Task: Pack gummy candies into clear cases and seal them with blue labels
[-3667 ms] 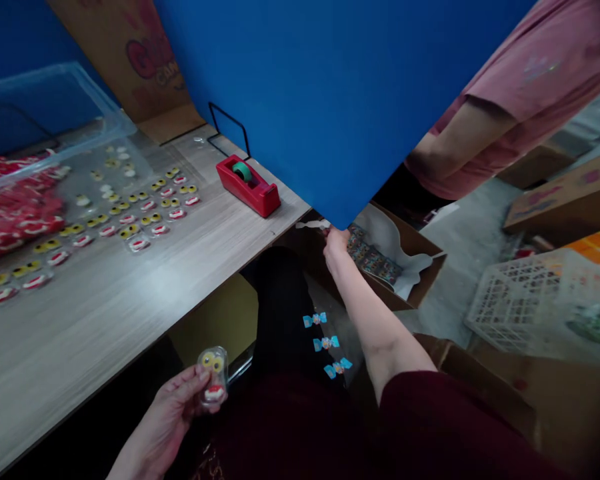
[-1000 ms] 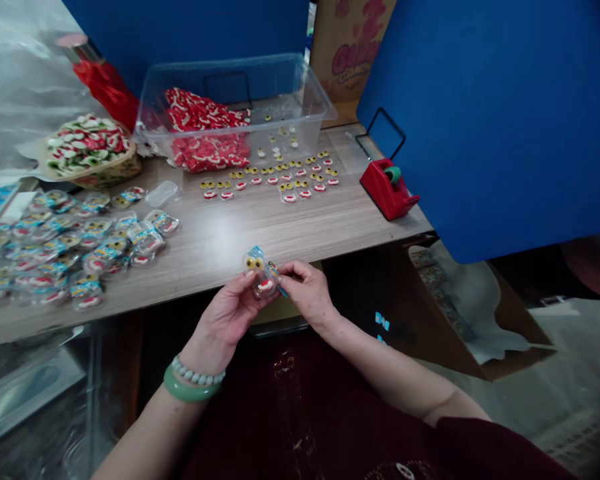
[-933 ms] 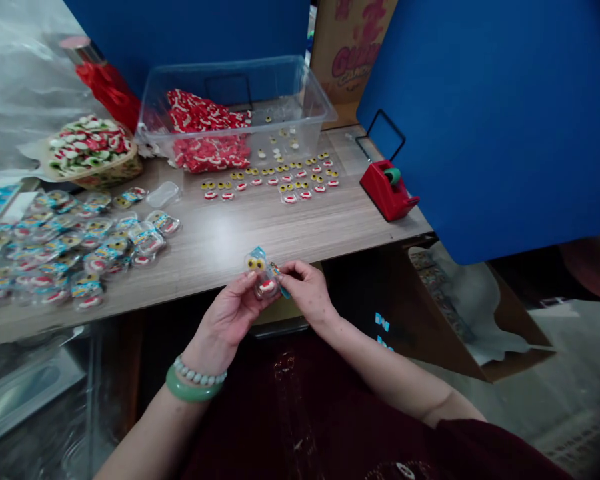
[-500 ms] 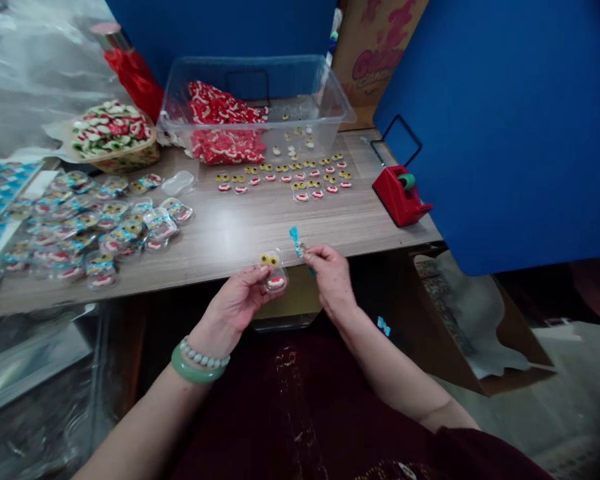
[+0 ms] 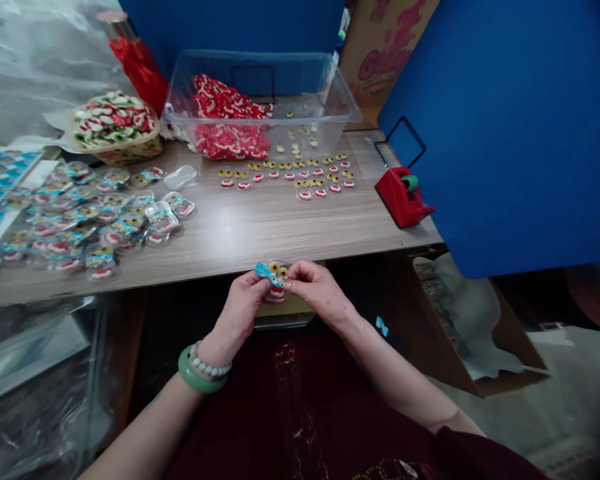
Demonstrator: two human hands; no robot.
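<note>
In front of me, at the table's near edge, my left hand (image 5: 245,297) is closed on a small clear plastic candy pack (image 5: 276,297) holding two yellow eye candies and a red-and-white mouth candy. Across its middle lies a blue printed label strip (image 5: 270,272). My right hand (image 5: 314,288) pinches the strip's right end against the pack. The strip's left end sticks out over my left fingers. Parts of the pack are hidden behind the fingers and strip.
Labelled packs (image 5: 80,220) are heaped on the left. Rows of filled packs (image 5: 305,183) lie before a clear bin (image 5: 350,107) with a bag of red candies (image 5: 233,137). A red tape dispenser (image 5: 400,197) stands right; a candy tub (image 5: 135,153) sits back left.
My right hand has brought the blue label strip left and down onto the pack. My left fingers have shifted to meet it, and both hands are now together.
</note>
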